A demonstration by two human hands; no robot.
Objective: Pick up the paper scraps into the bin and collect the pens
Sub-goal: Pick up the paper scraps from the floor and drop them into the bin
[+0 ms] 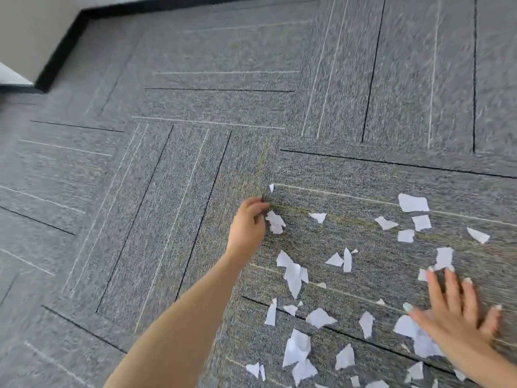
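Left hand (247,224) pinches a paper scrap (275,222); right hand (454,306) lies flat on scattered scraps (293,273).

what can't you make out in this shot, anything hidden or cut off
- Head view: the bin and pens lie outside the frame, so their places are unknown.
- The left hand curls at a paper scrap; its own fingers hide whether it grips the scrap.
- The right hand lies flat, covering part of the scraps under it.
- The bottom edge cuts off more scraps.
- The far carpet is motion-blurred.
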